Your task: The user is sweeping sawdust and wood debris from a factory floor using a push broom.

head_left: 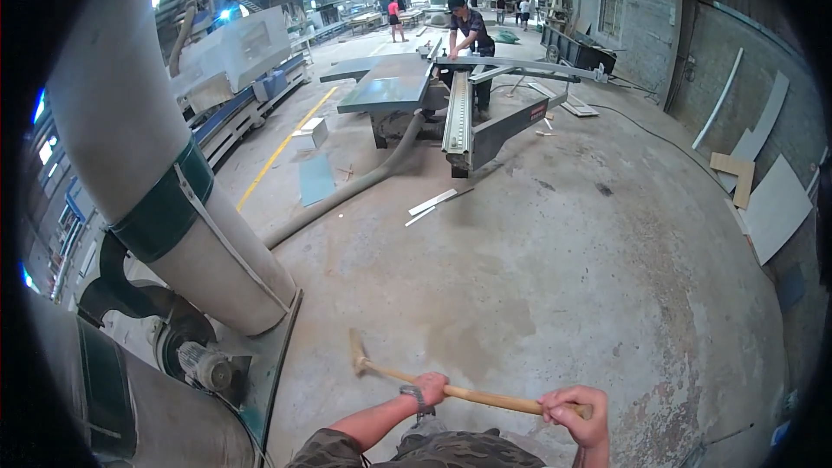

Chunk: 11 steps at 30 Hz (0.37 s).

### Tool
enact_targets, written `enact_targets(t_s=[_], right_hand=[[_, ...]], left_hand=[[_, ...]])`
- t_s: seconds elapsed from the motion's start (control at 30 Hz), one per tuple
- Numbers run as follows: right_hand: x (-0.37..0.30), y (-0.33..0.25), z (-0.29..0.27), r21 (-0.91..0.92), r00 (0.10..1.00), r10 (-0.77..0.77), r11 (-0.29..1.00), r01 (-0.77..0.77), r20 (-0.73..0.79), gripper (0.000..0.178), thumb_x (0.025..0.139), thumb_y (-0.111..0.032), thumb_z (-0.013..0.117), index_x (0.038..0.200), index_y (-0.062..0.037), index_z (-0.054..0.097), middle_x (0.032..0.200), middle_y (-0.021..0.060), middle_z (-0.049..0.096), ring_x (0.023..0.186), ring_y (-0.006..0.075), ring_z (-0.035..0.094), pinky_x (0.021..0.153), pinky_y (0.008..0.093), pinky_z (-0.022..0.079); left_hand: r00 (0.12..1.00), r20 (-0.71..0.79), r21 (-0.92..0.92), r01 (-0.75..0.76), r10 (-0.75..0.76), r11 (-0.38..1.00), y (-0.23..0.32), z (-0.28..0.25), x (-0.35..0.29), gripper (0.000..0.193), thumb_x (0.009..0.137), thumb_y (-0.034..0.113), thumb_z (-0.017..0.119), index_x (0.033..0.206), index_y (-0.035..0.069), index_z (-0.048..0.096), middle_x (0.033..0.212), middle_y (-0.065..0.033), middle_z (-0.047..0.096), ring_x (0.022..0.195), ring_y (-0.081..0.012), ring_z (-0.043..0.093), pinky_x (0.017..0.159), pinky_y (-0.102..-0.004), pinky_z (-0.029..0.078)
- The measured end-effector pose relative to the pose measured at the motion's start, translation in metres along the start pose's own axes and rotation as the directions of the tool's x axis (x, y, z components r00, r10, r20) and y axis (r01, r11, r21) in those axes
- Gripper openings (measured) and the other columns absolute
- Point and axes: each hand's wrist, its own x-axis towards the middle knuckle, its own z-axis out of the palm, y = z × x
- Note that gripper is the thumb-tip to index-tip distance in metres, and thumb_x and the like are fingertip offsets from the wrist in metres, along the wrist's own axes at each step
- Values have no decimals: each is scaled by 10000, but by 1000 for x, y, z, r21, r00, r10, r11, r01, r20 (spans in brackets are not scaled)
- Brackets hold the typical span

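A broom with a long wooden handle slants across in front of me, its tan head low over the concrete floor on the left. Its bristles are too small to make out. My left hand, with a dark watch at the wrist, wraps round the handle partway along. Near the handle's top end, on the right, my right hand is closed round it too.
To my left stand a dust collector's tall bags and motor. A grey hose runs to a sliding table saw, where a person works. Offcuts lie ahead; boards lean at the right wall.
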Motion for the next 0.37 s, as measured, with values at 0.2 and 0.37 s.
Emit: enact_targets(t_s=[0.2, 0.37], right_hand=[[-21, -76, 29, -135, 965, -179, 979, 155, -191, 150, 752, -91, 659, 715, 41, 598, 603, 166, 608, 522, 226, 604, 571, 383, 531], [-24, -90, 32, -109, 945, -302, 943, 315, 123, 114, 823, -58, 615, 750, 19, 654, 773, 113, 676, 660, 212, 662, 730, 370, 547]], left_hand=[[944, 46, -125, -318, 326, 940, 73, -15, 25, 132, 773, 227, 663, 811, 101, 646, 818, -166, 661, 830, -358, 645, 711, -464, 505], [901, 79, -176, -409, 427, 895, 89, -42, 22, 157, 765, 242, 676, 804, 94, 640, 796, -168, 653, 820, -364, 644, 707, -459, 508]])
